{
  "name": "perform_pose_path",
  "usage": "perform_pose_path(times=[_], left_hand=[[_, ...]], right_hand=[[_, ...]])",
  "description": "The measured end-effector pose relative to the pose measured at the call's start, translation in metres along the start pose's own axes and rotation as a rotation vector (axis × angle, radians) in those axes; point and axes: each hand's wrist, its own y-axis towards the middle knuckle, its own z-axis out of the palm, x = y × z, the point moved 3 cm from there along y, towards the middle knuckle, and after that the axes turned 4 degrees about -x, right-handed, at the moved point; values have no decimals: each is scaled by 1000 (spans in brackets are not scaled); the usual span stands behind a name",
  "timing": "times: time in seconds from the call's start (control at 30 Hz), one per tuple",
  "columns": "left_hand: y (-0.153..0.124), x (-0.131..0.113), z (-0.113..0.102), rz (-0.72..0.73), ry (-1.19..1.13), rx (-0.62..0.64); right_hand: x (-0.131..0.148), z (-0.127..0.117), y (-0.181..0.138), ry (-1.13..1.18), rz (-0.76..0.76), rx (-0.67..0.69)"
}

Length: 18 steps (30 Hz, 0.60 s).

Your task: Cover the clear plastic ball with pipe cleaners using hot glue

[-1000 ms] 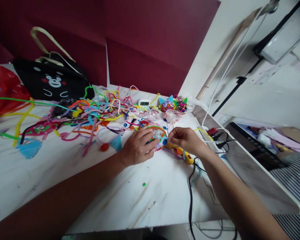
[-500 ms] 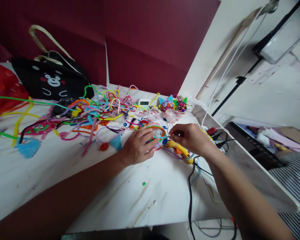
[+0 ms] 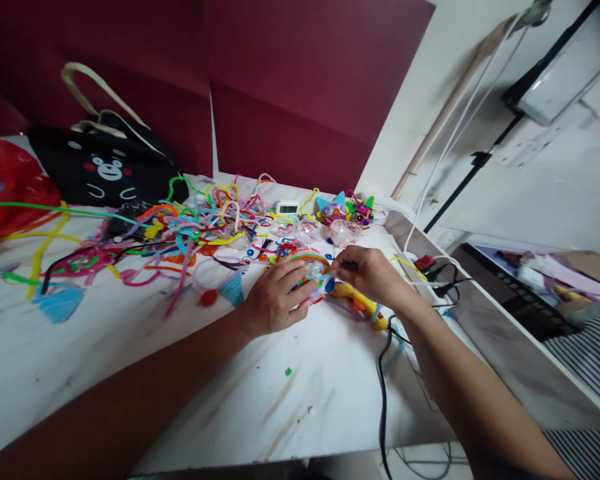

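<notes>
The left hand [image 3: 279, 295] curves over the left side of a round pipe-cleaner piece [image 3: 316, 268], fingers slightly spread, holding it against the white surface [image 3: 220, 407]; the right hand [image 3: 336, 265] has thumb and forefinger pinched on a light-blue pipe cleaner [image 3: 325, 275] at the piece's right edge; just below that hand I see a yellow glue gun [image 3: 379, 321], its black cord [image 3: 383, 387] trailing off the near edge; a tangle of pipe cleaners [image 3: 207, 221] sprawls farther left, near a small digital clock [image 3: 287, 209].

Both arms [image 3: 155, 380] outstretched, left hand [image 3: 280, 298] palm down — fingers curved, right hand [image 3: 363, 270] close by — pinching
</notes>
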Motion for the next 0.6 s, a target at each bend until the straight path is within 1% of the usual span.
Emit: perform_pose_path(times=[0.17,0.4,0.5,0.6], left_hand=[[-4,2,4,-27,-23,11],[-4,2,4,-9,-11,2],[-2,2,3,-20,-14,10],[0,1,0,-18,-10,11]], right_hand=[[3,0,6,-9,-56,38],[4,-2,12,-19,-111,68],[5,-8,10,-16,-117,66],[4,-15,2,-24,-101,72]])
